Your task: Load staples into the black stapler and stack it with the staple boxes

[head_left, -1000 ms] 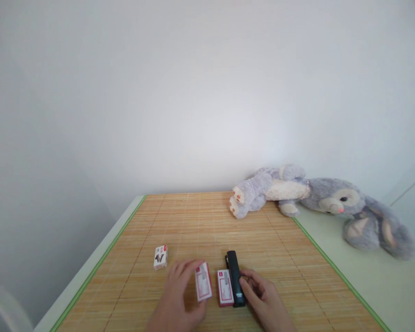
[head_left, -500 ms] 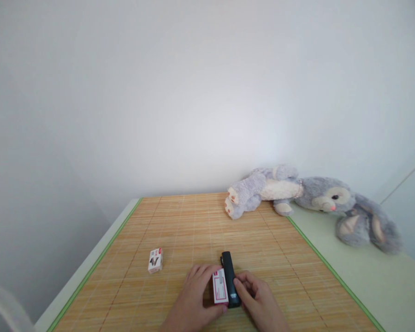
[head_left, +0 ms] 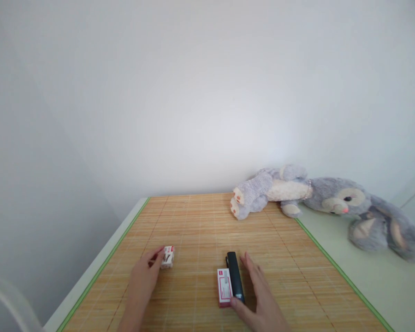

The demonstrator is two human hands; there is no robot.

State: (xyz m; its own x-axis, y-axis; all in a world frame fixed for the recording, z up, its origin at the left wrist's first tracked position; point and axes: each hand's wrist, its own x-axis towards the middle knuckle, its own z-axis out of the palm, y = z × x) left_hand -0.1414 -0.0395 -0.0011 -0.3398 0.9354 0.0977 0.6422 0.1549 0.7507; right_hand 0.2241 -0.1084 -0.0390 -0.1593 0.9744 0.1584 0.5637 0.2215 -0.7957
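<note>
At the left of the bamboo mat (head_left: 197,230), my left hand (head_left: 145,274) has its fingertips closed at the left side of a small white box (head_left: 168,257) with red print and a dark picture. My right hand (head_left: 261,295) has its fingers stretched out along the right of a black stapler (head_left: 235,276). Its thumb tip touches near the close end of the stapler and the white and pink box (head_left: 224,286). That box lies flat against the stapler's left side, both pointing away from me.
A grey plush rabbit (head_left: 290,190) lies on its side across the mat's far right and the pale tabletop (head_left: 373,286). Behind the table rises a plain white wall (head_left: 207,101). A blurred pale curved thing (head_left: 14,304) shows at the lower left.
My left hand has left the white and pink box and moved left to the small white box, which has shifted slightly right. My right hand's fingers have straightened beside the stapler.
</note>
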